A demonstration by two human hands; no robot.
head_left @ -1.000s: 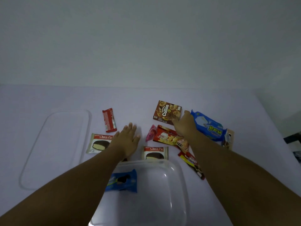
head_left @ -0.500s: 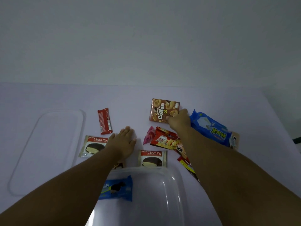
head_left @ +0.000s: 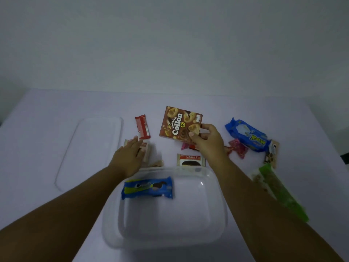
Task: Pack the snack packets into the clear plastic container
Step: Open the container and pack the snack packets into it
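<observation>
The clear plastic container (head_left: 217, 214) sits near me with a blue cookie packet (head_left: 147, 188) inside at its far left. My right hand (head_left: 205, 140) pinches the lower right corner of the brown Collon box (head_left: 180, 122), tilted up off the table. My left hand (head_left: 130, 157) lies flat with straight fingers over a Choco Pie packet (head_left: 148, 152), fingertips near a red wafer packet (head_left: 142, 127). A second Choco Pie packet (head_left: 190, 160) lies just beyond the container's far rim.
The clear lid (head_left: 90, 148) lies flat at the left. To the right lie a large blue packet (head_left: 247, 135), a pink packet (head_left: 238, 148), a small brown packet (head_left: 272, 154) and a long green packet (head_left: 279, 190). The white wall rises behind the table.
My right hand took hold of the Collon box and raised it off the table. My left hand slid left onto the Choco Pie packet. The view shifted, showing the green packet.
</observation>
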